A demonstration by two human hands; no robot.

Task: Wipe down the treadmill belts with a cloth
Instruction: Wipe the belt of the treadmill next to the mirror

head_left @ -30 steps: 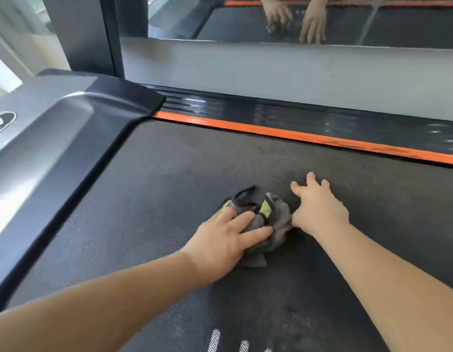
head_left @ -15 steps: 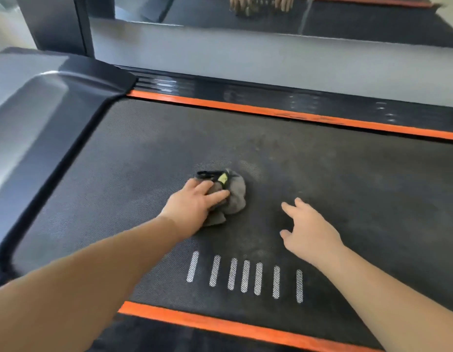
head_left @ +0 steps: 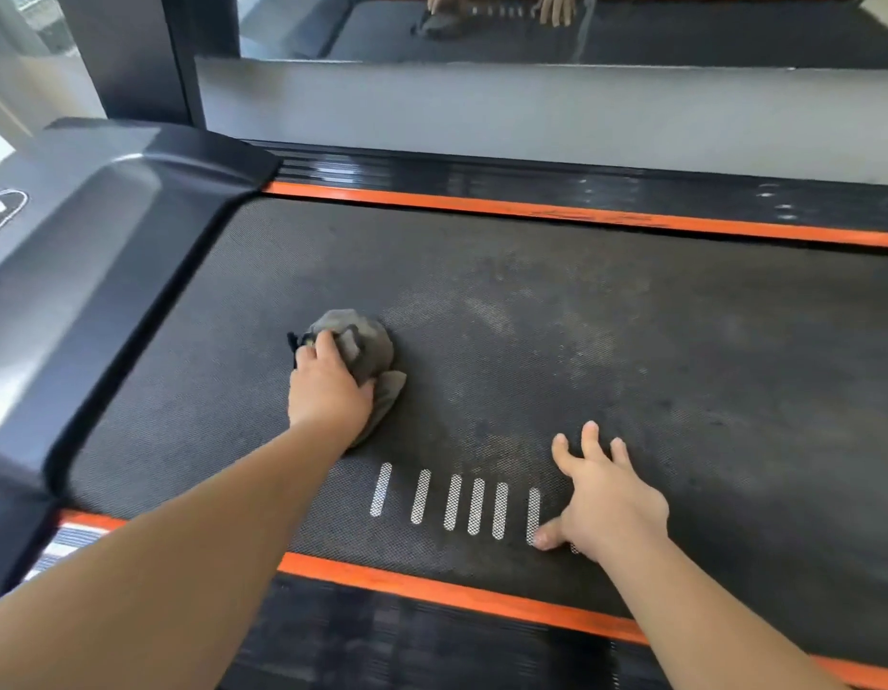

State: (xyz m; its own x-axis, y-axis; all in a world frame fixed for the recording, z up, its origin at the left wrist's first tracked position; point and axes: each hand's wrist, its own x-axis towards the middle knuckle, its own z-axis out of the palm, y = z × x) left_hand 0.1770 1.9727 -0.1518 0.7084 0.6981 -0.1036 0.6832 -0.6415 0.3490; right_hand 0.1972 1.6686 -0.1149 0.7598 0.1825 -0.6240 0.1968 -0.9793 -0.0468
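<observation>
My left hand [head_left: 327, 385] grips the cloth [head_left: 367, 341], wadded on the belt [head_left: 681, 390] near the grey cover [head_left: 108, 231], my right hand [head_left: 606, 495] lies open and flat, and I fear leaning there could shift the belt, leaving the dusty patch [head_left: 531, 311] missed.

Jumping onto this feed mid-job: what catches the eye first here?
The left hand grips a bunched grey cloth on the black belt, left of centre. The right hand lies spread open on the belt beside the white stripes, close to the near orange strip. A pale dusty patch marks the belt right of the cloth.
</observation>
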